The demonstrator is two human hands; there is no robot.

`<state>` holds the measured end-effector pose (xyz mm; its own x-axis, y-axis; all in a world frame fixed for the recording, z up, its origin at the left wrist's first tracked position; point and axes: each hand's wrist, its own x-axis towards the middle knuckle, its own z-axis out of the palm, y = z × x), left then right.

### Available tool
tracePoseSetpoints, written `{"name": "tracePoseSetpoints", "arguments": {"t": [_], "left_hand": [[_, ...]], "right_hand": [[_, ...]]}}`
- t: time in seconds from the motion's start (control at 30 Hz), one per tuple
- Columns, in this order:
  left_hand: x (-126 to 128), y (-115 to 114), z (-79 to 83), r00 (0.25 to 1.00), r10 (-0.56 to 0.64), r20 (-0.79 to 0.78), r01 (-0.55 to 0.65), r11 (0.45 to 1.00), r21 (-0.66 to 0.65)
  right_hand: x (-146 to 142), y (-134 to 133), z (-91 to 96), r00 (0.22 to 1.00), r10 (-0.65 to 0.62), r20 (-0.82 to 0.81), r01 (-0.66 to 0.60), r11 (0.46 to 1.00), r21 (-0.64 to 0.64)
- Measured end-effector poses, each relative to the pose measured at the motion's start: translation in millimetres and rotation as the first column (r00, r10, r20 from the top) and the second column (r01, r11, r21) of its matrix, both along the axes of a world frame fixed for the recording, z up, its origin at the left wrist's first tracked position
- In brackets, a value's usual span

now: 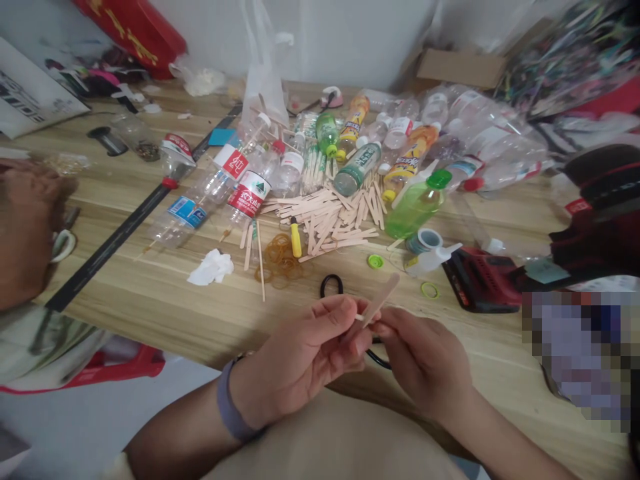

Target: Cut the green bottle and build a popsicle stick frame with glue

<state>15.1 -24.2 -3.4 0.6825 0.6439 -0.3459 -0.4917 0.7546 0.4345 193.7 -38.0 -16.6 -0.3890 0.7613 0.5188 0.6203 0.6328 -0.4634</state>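
Both hands meet in front of my body, low in the head view. My left hand [313, 357] is closed, with a flat wooden craft stick [384, 295] at its fingertips. A short pale piece [359, 318] shows by the left thumb, too small to name. My right hand [430, 363] pinches the craft stick near its lower end, and its fingertips are partly hidden. The stick tilts up to the right. Black scissor handles [331, 287] show behind the hands on the wooden table [165, 313].
Beyond lie a craft stick pile [330, 217], rubber bands [283, 257], a yellow-handled tool [295, 240] and crumpled tissue [213, 267]. Several plastic bottles [250, 193] stand and lie behind. A red-black power tool [483, 280] sits right. Another person's arm [23, 240] is at left.
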Motion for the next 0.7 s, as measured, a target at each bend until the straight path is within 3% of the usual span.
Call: {"name": "tracePoseSetpoints", "arguments": {"t": [0.03,0.07,0.1,0.13,0.17,0.2,0.23,0.27,0.3,0.33,0.37,0.4,0.43,0.47,0.5,0.53,0.57,0.6,0.63,0.67,0.7], "left_hand": [[-1,1,-0.5,1.0,-0.014,-0.025,0.015,0.999,0.05],[-3,1,-1.3,0.998,-0.039,-0.054,0.044,0.995,0.088],[-4,2,-2.5,0.995,-0.067,-0.079,0.076,0.991,0.11],[-6,2,-4.0,0.991,-0.097,-0.096,0.108,0.987,0.122],[-6,3,-5.7,0.987,-0.12,-0.107,0.133,0.983,0.125],[-7,3,-7.4,0.984,-0.137,-0.109,0.151,0.981,0.125],[-7,3,-9.0,0.983,-0.148,-0.107,0.161,0.979,0.125],[-7,4,-10.4,0.983,-0.152,-0.103,0.165,0.978,0.127],[-6,4,-11.4,0.984,-0.148,-0.099,0.16,0.979,0.125],[-5,5,-12.0,0.986,-0.135,-0.097,0.146,0.982,0.116],[-4,5,-12.1,0.989,-0.115,-0.091,0.124,0.987,0.099],[-3,6,-11.9,0.992,-0.095,-0.084,0.102,0.992,0.075],[-2,6,-11.5,0.994,-0.076,-0.075,0.08,0.996,0.047],[-1,6,-10.9,0.996,-0.06,-0.065,0.061,0.998,0.018],[0,7,-10.3,0.998,-0.047,-0.053,0.047,0.999,-0.001],[1,7,-9.7,0.998,-0.037,-0.044,0.036,0.999,-0.004],[1,7,-9.2,0.999,-0.027,-0.04,0.027,1.0,0.009],[1,6,-8.7,0.999,-0.017,-0.045,0.019,0.999,0.034],[0,6,-8.2,0.998,-0.016,-0.056,0.019,0.998,0.067],[-1,6,-7.8,0.997,-0.024,-0.072,0.031,0.995,0.099],[-2,6,-7.6,0.995,-0.043,-0.087,0.053,0.991,0.125]], "right_hand": [[-1,0,0.9,0.994,0.058,-0.098,-0.074,0.981,-0.179],[-1,0,1.2,0.966,0.1,-0.237,-0.187,0.906,-0.38],[0,0,0.6,0.913,0.105,-0.395,-0.328,0.765,-0.554],[0,0,-0.5,0.841,0.065,-0.537,-0.469,0.582,-0.664],[1,0,-2.0,0.776,0.002,-0.63,-0.576,0.407,-0.709],[2,0,-3.5,0.727,-0.06,-0.684,-0.649,0.265,-0.713],[3,1,-4.9,0.697,-0.103,-0.71,-0.692,0.164,-0.703],[4,1,-5.9,0.677,-0.133,-0.724,-0.718,0.096,-0.689],[5,1,-6.4,0.681,-0.137,-0.719,-0.714,0.09,-0.694],[6,1,-6.6,0.719,-0.104,-0.687,-0.67,0.159,-0.725],[7,1,-6.5,0.785,-0.041,-0.618,-0.578,0.31,-0.755],[8,2,-6.3,0.869,0.027,-0.495,-0.433,0.525,-0.732],[9,2,-6.1,0.946,0.07,-0.316,-0.256,0.757,-0.601],[10,3,-6.0,0.991,0.06,-0.119,-0.1,0.925,-0.366],[11,3,-5.8,0.999,0.012,0.033,-0.008,0.993,-0.114],[11,4,-5.4,0.994,-0.03,0.102,0.024,0.998,0.056],[10,4,-4.7,0.993,-0.039,0.109,0.027,0.994,0.107],[9,4,-3.6,0.997,-0.012,0.072,0.01,0.999,0.034],[8,4,-2.3,0.999,0.037,-0.012,-0.038,0.99,-0.136],[7,4,-1.0,0.987,0.082,-0.138,-0.127,0.924,-0.36],[6,3,0.0,0.952,0.1,-0.29,-0.256,0.781,-0.57]]}}
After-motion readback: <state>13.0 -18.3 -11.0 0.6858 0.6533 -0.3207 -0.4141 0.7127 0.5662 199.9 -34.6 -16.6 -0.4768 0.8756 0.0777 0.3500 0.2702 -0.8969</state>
